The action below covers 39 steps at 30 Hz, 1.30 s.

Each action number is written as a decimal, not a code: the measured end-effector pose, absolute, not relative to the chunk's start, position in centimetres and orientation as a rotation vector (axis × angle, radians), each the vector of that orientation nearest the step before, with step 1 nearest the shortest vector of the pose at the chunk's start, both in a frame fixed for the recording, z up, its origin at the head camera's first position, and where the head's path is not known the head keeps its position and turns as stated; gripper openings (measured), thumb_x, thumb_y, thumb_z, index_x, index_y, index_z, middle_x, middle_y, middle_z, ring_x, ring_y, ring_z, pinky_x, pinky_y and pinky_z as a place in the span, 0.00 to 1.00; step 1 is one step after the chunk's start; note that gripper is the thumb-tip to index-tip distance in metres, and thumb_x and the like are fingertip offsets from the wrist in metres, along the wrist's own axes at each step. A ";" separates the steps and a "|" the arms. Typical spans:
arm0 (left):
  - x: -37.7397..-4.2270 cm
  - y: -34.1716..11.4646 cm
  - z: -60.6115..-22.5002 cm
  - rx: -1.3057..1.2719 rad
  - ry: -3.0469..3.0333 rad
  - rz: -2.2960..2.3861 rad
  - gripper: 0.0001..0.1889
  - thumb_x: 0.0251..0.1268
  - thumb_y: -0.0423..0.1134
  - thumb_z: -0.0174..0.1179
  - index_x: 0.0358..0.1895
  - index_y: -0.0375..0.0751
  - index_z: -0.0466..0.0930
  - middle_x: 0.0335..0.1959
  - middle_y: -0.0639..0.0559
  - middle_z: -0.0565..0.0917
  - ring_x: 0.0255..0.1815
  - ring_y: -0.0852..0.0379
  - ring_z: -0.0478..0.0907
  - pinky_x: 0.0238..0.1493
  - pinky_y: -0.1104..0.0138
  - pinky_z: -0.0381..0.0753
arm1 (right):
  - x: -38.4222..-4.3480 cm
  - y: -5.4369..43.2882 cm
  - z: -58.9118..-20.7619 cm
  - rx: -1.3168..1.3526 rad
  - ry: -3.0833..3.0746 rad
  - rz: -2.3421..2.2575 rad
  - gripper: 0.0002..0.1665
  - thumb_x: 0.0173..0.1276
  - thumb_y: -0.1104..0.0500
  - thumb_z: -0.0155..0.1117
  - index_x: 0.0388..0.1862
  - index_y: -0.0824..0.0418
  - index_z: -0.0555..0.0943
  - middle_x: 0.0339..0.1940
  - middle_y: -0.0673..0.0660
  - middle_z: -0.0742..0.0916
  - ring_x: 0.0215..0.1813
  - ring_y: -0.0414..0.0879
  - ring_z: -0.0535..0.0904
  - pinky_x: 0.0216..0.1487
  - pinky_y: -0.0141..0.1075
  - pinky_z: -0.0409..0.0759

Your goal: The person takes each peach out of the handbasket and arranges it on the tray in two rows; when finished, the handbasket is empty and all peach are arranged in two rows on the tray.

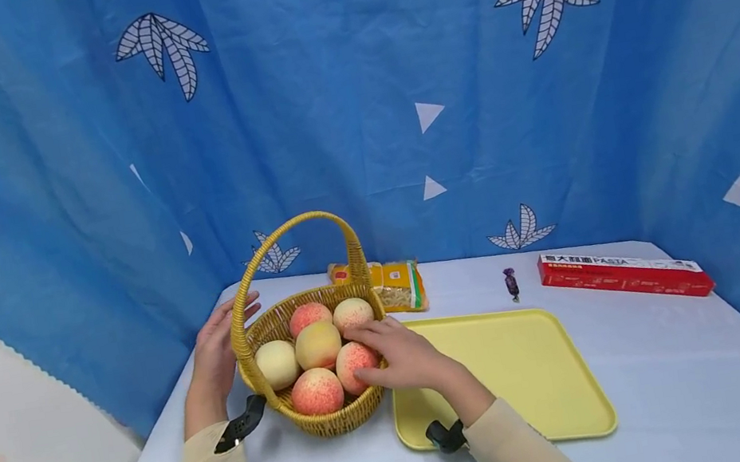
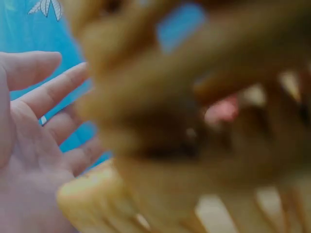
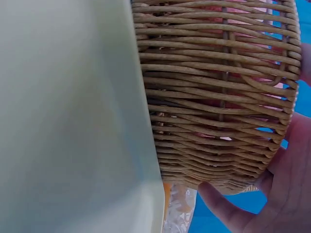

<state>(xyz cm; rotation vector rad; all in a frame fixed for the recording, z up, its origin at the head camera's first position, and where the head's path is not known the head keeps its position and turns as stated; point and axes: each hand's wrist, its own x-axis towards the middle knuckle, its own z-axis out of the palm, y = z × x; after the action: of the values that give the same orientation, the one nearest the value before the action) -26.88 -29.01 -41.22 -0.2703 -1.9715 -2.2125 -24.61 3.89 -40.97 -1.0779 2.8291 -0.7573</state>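
A wicker basket (image 1: 331, 423) with a tall arched handle holds several peaches, some red-speckled and some pale yellow. My left hand (image 1: 215, 352) is beside the basket's left side, fingers extended near the handle's base. In the left wrist view, the left palm (image 2: 31, 145) faces the blurred wicker. Over the basket's right rim reaches my right hand (image 1: 400, 351), its thumb and fingers spread about a red-speckled peach (image 1: 353, 363). From below, the right wrist view shows the right hand (image 3: 286, 189) at the rim, one finger outside the weave; the other fingertips are hidden.
A yellow tray (image 1: 508, 370) lies right of the basket, close to it. Behind them is a yellow pasta packet (image 1: 401, 287). A purple-wrapped candy (image 1: 512, 284) and a red pasta box (image 1: 624, 275) lie at the back right. A blue curtain (image 1: 350, 105) hangs behind the table.
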 end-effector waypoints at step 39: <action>-28.9 -28.7 -46.5 -0.422 -1.996 -2.136 0.24 0.79 0.35 0.37 0.65 0.19 0.68 0.72 0.49 0.74 0.74 0.65 0.65 0.70 0.77 0.59 | -25.0 3.3 -41.5 -0.964 2.826 -0.839 0.34 0.62 0.38 0.65 0.68 0.41 0.74 0.63 0.42 0.81 0.56 0.41 0.71 0.52 0.41 0.77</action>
<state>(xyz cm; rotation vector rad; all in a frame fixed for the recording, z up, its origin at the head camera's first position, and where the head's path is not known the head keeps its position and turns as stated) -28.87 -28.74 -46.47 -0.4220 -1.9956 -2.1356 -24.96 3.27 -41.51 -0.9635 2.8257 -0.8393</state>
